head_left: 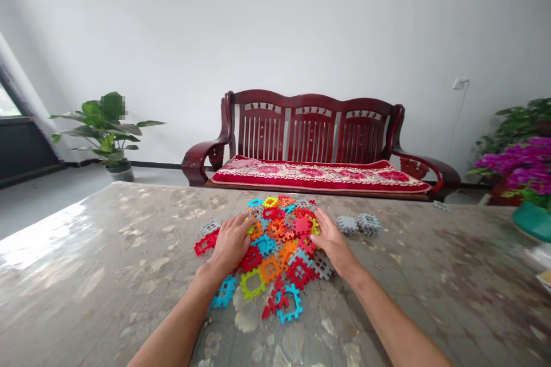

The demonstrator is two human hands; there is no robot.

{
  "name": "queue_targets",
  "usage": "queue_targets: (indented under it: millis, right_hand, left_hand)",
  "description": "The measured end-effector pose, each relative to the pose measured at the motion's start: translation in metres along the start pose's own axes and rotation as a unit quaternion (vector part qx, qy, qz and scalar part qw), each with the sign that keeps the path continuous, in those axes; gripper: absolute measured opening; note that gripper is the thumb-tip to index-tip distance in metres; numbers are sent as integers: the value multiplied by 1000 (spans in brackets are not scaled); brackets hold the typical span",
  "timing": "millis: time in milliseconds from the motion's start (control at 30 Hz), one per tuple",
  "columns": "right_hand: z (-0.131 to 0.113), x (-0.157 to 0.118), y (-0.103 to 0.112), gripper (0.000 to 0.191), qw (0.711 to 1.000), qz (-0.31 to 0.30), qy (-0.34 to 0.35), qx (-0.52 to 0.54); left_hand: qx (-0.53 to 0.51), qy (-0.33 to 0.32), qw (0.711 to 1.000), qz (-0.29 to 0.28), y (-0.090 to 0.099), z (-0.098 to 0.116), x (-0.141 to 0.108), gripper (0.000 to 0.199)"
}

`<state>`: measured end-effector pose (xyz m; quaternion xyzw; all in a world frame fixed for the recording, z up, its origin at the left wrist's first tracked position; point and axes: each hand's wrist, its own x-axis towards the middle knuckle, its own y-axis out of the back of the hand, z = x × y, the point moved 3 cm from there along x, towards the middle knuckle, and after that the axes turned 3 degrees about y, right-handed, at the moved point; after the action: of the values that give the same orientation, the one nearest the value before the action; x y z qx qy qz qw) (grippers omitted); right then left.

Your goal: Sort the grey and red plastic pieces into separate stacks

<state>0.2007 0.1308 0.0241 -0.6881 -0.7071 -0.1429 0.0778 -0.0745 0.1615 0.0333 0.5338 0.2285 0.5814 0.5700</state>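
Note:
A loose pile of flat plastic interlocking building pieces with notched edges lies in front of me. Among them are an orange piece, a yellow-green frame, a blue frame and a red window-like piece. My left hand rests against the pile's left side, fingers stretched out over several pieces. On the right side of the pile is my right hand, with thumb and fingers apart near the red and grey pieces. Neither hand visibly grips a piece. Both palms are hidden.
Right of the pile, grey pieces stand joined on the table, which has a patterned cover. A wooden bench with a red mat is behind it. A teal flower pot is at the right edge. A plant stands far left.

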Motion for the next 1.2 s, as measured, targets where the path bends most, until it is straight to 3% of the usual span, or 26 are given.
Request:
queue_targets:
  millis: [100,200,300,400,500,633,800,1000,1200]
  right_hand:
    - [4,0,13,70,999,16,4,-48]
    - [1,0,30,53,989,57,-5,-138]
    - [-3,-2,45,33,978,38,-28,-201]
    - [0,-8,54,21,976,-18,-48,-213]
    - [5,-14,58,22,966,-34,-46,-251]
    - [4,-22,50,27,943,2,3,-334]
    - [0,-28,33,26,921,22,86,-380]
    - [11,-32,28,20,921,-2,103,-376]
    - [10,-35,31,21,926,6,117,-359]
  left_hand:
    - [-8,-41,999,29,5,21,-1,43]
    - [-52,-133,990,-2,8,62,-11,43]
    - [-61,-221,971,-71,3,102,-30,69]
    - [-49,-284,949,-131,-10,122,-49,94]
    - [-31,-284,945,-156,-23,120,-57,96]
    - [-15,-259,951,-171,-25,108,-52,87]
    - [-19,-280,944,-172,-13,97,-43,67]
    - [-32,-257,947,-192,0,83,-36,65]
    - [-39,-216,960,-175,19,71,-26,51]
